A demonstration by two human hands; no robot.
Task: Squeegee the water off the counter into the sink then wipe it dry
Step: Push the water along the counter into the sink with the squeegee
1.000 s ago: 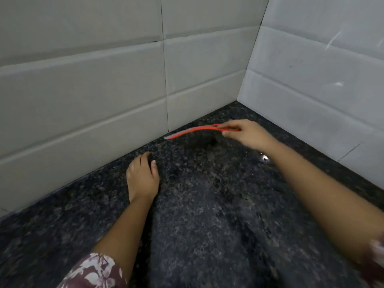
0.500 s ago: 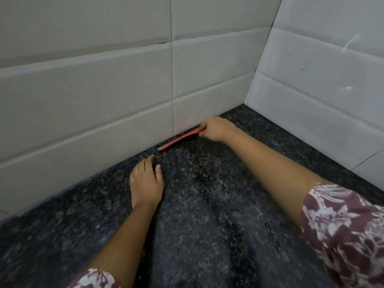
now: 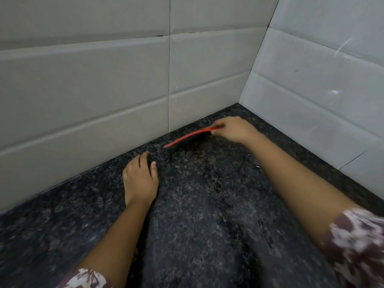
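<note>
The red squeegee [image 3: 188, 137] sits near the back wall [image 3: 104, 84], lower edge down at the dark counter [image 3: 207, 225], its long axis along that wall, free end pointing left. The right hand [image 3: 233, 129] pinches its right end; the left hand [image 3: 140, 179] rests flat on the counter, fingers straight and together

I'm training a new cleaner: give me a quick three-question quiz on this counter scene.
1. True or false: the left hand rests flat on the counter.
2. Which holds the red squeegee? A) left hand B) right hand C) both hands
3. Fill in: the walls behind the counter are covered in ____.
Key: 1 true; 2 B; 3 tiles.
</note>
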